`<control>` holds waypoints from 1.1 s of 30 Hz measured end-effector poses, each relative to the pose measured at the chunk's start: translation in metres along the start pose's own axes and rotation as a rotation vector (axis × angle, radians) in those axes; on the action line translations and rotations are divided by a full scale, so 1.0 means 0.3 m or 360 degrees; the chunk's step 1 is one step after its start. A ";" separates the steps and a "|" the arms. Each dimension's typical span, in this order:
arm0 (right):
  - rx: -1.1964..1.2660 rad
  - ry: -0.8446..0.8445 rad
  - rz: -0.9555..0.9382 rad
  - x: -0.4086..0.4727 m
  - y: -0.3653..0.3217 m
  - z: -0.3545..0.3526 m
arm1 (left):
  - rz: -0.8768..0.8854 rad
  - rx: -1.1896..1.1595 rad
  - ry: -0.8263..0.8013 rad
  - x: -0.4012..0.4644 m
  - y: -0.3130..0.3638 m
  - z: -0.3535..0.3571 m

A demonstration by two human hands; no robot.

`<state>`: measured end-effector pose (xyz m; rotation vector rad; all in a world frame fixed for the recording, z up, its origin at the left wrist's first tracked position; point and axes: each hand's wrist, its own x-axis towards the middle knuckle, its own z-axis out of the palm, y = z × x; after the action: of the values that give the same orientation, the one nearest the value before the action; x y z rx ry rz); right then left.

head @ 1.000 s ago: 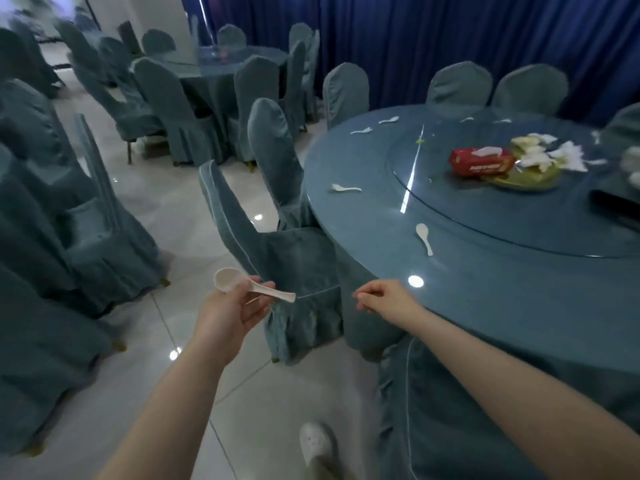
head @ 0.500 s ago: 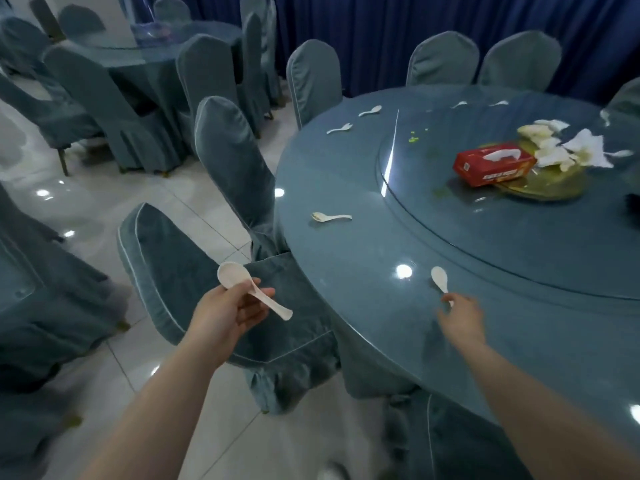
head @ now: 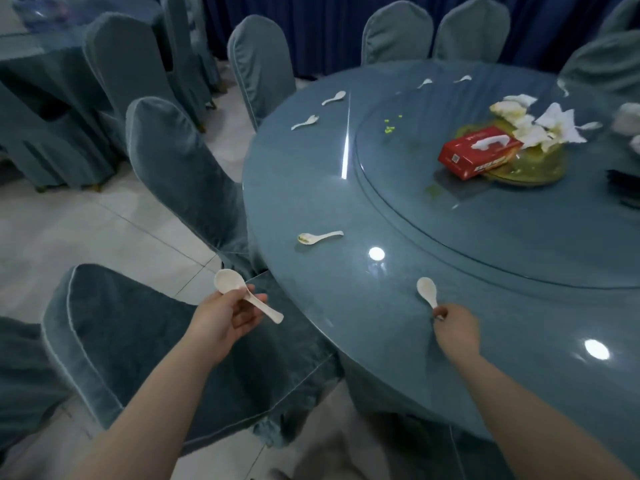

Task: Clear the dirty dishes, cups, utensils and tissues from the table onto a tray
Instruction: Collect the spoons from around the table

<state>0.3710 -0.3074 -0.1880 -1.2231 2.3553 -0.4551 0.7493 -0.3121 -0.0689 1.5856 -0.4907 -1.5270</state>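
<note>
We see covered chairs (head: pixel 194 174) ringing the round table (head: pixel 311 188), a dark blue curtain (head: pixel 318 26) behind, pale floor tiles (head: pixel 86 230), and a second table (head: pixel 38 60) far left.

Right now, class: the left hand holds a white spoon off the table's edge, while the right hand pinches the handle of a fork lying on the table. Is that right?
Not quite. The head view shows the right hand pinching the handle of a second white spoon lying on the table, not a fork. The left hand does hold a white spoon off the edge.
</note>
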 end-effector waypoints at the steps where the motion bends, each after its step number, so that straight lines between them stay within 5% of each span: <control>1: 0.0033 0.0015 0.0005 0.003 -0.027 0.009 | -0.0004 0.0024 -0.0018 0.030 0.022 0.002; 12: 0.0075 -0.0090 -0.0704 0.230 -0.529 0.103 | -0.0028 0.0012 0.0020 0.303 0.196 0.014; 22: -0.0362 -0.0595 -0.1350 0.489 -0.769 0.283 | -0.0060 -0.0129 0.0340 0.392 0.265 0.040; 33: -0.0457 -0.0662 -0.1425 0.464 -0.789 0.323 | -0.0119 -0.0263 0.0454 0.386 0.226 0.040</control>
<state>0.5127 -0.5619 -0.1894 -2.2374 1.4602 -0.0926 0.7768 -0.4432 -0.0848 1.6711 -0.1438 -1.3293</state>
